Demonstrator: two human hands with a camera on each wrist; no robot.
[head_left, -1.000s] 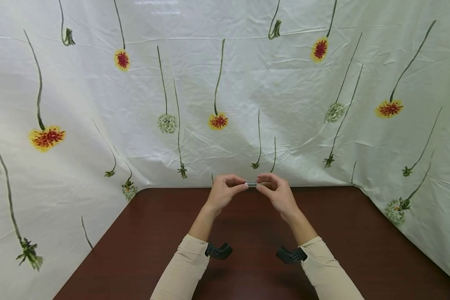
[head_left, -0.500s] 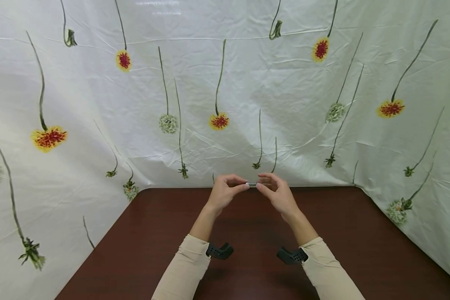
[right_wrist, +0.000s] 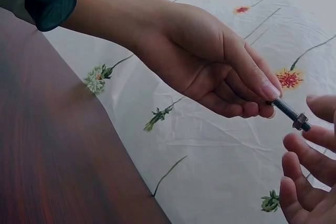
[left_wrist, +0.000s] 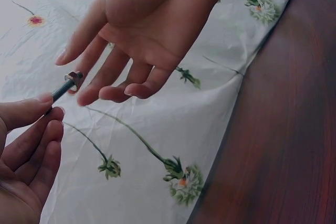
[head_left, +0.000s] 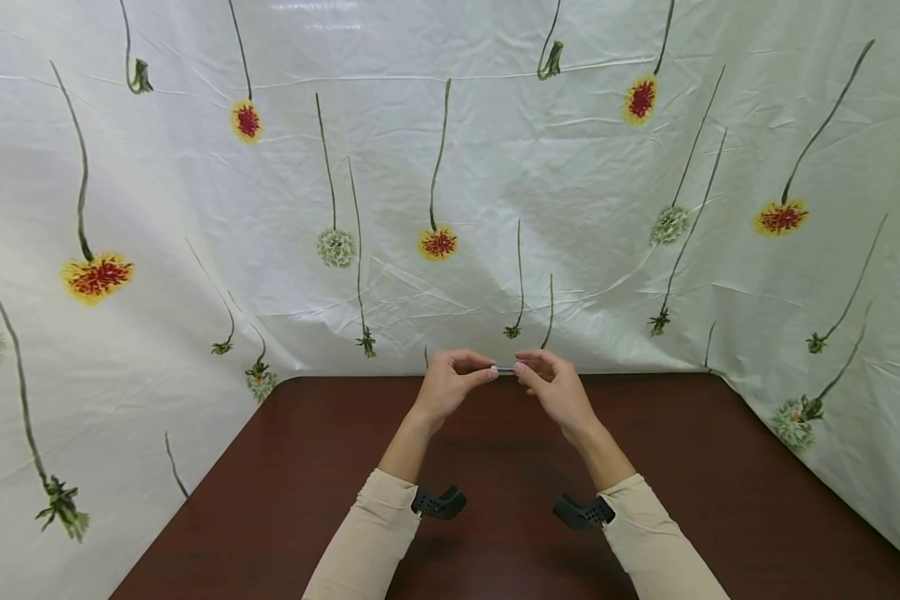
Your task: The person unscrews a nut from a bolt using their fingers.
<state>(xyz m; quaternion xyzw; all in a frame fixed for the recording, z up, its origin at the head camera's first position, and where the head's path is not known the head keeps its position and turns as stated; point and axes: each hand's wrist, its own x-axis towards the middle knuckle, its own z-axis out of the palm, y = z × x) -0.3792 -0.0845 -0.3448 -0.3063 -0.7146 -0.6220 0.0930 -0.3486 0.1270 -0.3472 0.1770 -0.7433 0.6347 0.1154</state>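
My left hand (head_left: 444, 387) pinches a threaded metal bolt (right_wrist: 286, 109) between thumb and fingertips, near one end. Around the bolt's other end sits a nut (right_wrist: 301, 121), with a short tip of thread poking out past it. Close by that end is my right hand (left_wrist: 157, 24), its thumb and fingers spread loosely about the nut. In the left wrist view the right thumb is apart from the nut; whether the index finger touches the bolt's tip, I cannot tell. Both hands are raised above the far part of the table in the head view.
A dark reddish-brown table (head_left: 330, 467) lies beneath the arms. Behind and beside it hangs a white cloth (head_left: 285, 192) printed with flowers. Black wrist straps (head_left: 438, 502) sit over the beige sleeves (head_left: 367, 533).
My right fingertips have shifted slightly right and changed their spread near the nut. The left hand stays in place and keeps hold of the bolt.
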